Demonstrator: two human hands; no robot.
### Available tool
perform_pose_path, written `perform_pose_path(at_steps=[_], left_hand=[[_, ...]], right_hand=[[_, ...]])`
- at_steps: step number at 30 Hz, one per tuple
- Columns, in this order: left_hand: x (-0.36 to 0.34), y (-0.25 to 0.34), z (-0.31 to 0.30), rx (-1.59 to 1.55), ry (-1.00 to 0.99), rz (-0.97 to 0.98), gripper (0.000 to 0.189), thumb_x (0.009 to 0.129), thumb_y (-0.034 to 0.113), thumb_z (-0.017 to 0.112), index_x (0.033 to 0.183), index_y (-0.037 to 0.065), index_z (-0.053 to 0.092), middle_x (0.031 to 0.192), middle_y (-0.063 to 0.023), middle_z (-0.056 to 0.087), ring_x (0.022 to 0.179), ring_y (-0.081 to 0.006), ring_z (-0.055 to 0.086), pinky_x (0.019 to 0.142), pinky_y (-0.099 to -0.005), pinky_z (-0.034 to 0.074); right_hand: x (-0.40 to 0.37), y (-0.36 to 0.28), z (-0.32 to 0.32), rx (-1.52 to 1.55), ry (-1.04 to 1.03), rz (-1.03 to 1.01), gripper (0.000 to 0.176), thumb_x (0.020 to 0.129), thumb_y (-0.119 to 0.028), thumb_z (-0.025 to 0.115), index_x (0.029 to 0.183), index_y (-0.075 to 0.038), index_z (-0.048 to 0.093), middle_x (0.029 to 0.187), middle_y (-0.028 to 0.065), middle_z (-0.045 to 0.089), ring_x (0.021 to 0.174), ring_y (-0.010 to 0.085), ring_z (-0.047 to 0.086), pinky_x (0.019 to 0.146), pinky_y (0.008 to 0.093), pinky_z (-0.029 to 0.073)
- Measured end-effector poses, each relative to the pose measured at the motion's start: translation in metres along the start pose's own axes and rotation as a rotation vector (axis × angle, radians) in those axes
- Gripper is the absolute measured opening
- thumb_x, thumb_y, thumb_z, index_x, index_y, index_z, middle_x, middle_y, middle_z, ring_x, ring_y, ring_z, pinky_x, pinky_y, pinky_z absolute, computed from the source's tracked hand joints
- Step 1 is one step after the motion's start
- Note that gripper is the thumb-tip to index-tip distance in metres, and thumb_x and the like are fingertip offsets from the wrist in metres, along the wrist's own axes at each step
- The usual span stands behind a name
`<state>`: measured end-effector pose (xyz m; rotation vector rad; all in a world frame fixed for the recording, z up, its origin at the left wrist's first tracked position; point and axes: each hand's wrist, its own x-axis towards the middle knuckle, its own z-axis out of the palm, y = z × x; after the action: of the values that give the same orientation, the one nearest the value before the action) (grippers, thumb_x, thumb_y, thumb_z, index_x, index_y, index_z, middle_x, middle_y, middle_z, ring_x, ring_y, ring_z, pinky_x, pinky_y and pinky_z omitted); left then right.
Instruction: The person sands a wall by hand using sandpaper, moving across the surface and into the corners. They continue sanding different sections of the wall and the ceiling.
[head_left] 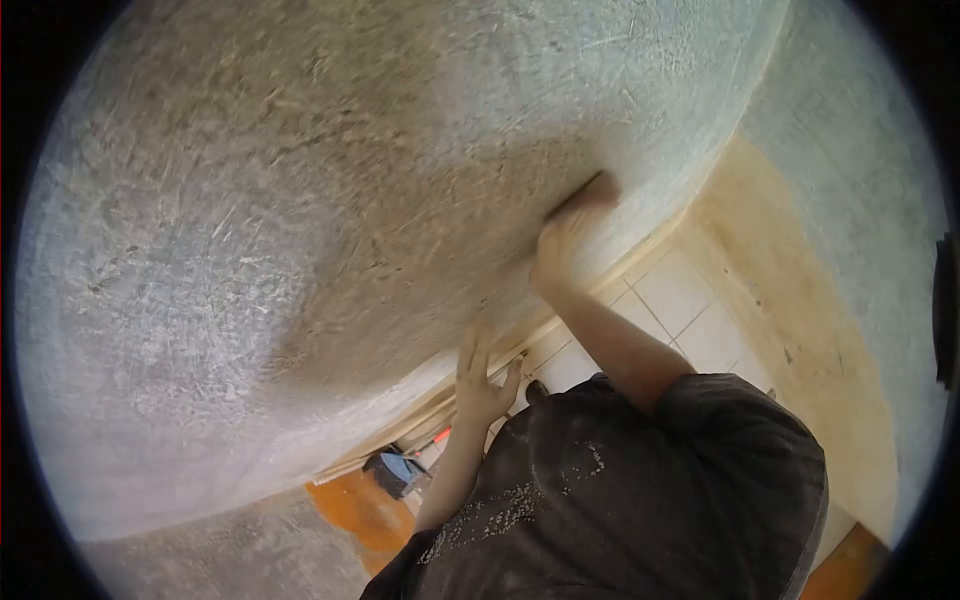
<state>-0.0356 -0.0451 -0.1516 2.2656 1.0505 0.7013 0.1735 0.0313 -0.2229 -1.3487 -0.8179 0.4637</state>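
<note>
My right hand is closed around a small, flat, dark-edged block, its edge against the rough grey plastered wall. Motion blurs the block and the fingers around it, and I cannot tell its exact kind. Lower down and to the left, my left hand is open, its fingers stretched upward and fingertips right at the wall's lower part. Brownish, mottled patches and paler, scratched areas cover the wall's surface.
White floor tiles run along the wall's foot. A second wall, grey-green with a beige lower band, meets it at the right. At lower left lie a blue and black object and an orange surface.
</note>
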Motion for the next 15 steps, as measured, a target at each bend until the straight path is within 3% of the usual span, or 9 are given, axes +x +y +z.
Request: perform_pose_path(at_steps=[1,3,5,8,10,12,13,14,15], left_hand=[[-0.005,-0.008,-0.004,-0.067,-0.107,-0.024,0.061,0.082,0.017,0.072,0.136,0.002,0.050,0.143,-0.0248,0.047,0.134,-0.0381,0.045,0.108,-0.0446,0.038],[-0.004,-0.018,-0.017,-0.147,-0.147,-0.046,0.048,0.085,0.019,0.070,0.128,0.001,0.057,0.129,-0.0197,0.060,0.120,-0.0337,0.057,0.100,-0.0401,0.045],[-0.003,-0.040,-0.023,-0.265,-0.214,-0.087,0.042,0.087,0.020,0.069,0.124,0.000,0.060,0.120,-0.0177,0.066,0.113,-0.0299,0.063,0.096,-0.0381,0.048],[-0.003,-0.102,-0.012,-0.392,-0.390,-0.202,0.044,0.089,0.020,0.068,0.126,-0.001,0.058,0.122,-0.0190,0.065,0.115,-0.0264,0.062,0.098,-0.0382,0.047],[0.001,-0.127,-0.014,-0.317,-0.569,-0.295,0.049,0.090,0.021,0.067,0.131,-0.003,0.054,0.129,-0.0194,0.061,0.120,-0.0254,0.059,0.100,-0.0378,0.046],[0.010,-0.130,-0.010,-0.299,-0.597,-0.374,0.054,0.092,0.024,0.066,0.135,-0.004,0.050,0.136,-0.0196,0.056,0.125,-0.0260,0.055,0.104,-0.0364,0.043],[0.010,-0.132,-0.010,-0.288,-0.611,-0.420,0.057,0.093,0.025,0.066,0.137,-0.004,0.047,0.139,-0.0196,0.053,0.127,-0.0263,0.053,0.105,-0.0358,0.041],[0.013,-0.136,-0.011,-0.325,-0.627,-0.419,0.056,0.093,0.022,0.063,0.140,-0.003,0.044,0.141,-0.0177,0.051,0.126,-0.0250,0.052,0.106,-0.0347,0.040],[0.019,-0.140,-0.011,-0.364,-0.645,-0.418,0.055,0.094,0.018,0.059,0.142,-0.003,0.042,0.143,-0.0158,0.049,0.126,-0.0238,0.052,0.107,-0.0337,0.038]], right_hand=[[0.009,-0.021,0.009,0.237,0.075,0.133,0.069,0.092,-0.043,0.051,0.142,0.002,0.037,0.149,0.0313,0.027,0.137,0.0507,0.023,0.114,0.0608,0.009],[0.008,-0.065,0.030,0.457,0.089,0.111,0.069,0.094,-0.041,0.048,0.144,0.004,0.033,0.149,0.0328,0.026,0.138,0.0508,0.021,0.115,0.0569,0.010],[-0.025,-0.091,0.062,0.350,0.007,-0.135,0.066,0.094,-0.035,0.049,0.145,0.004,0.031,0.148,0.0331,0.028,0.139,0.0472,0.024,0.116,0.0502,0.015],[-0.071,-0.067,0.078,-0.080,0.009,-0.606,0.065,0.093,-0.030,0.051,0.146,0.003,0.032,0.149,0.0287,0.032,0.139,0.0417,0.028,0.117,0.0465,0.020],[-0.106,-0.005,0.097,-0.179,0.164,-0.461,0.064,0.095,-0.032,0.048,0.146,0.002,0.032,0.151,0.0241,0.032,0.139,0.0385,0.028,0.116,0.0486,0.021],[-0.098,0.058,0.103,0.342,0.380,0.120,0.066,0.098,-0.039,0.043,0.147,0.003,0.030,0.153,0.0202,0.029,0.140,0.0336,0.027,0.116,0.0487,0.022],[-0.070,0.080,0.091,0.794,0.447,0.422,0.068,0.099,-0.043,0.041,0.148,0.003,0.028,0.153,0.0189,0.028,0.140,0.0310,0.027,0.116,0.0473,0.022],[-0.037,0.062,0.073,0.657,0.597,0.560,0.073,0.098,-0.039,0.044,0.151,0.003,0.016,0.156,0.0221,0.020,0.144,0.0321,0.022,0.118,0.0436,0.019],[-0.012,0.038,0.053,0.604,0.654,0.593,0.071,0.099,-0.039,0.044,0.149,0.004,0.018,0.154,0.0230,0.023,0.142,0.0319,0.024,0.117,0.0414,0.021]])
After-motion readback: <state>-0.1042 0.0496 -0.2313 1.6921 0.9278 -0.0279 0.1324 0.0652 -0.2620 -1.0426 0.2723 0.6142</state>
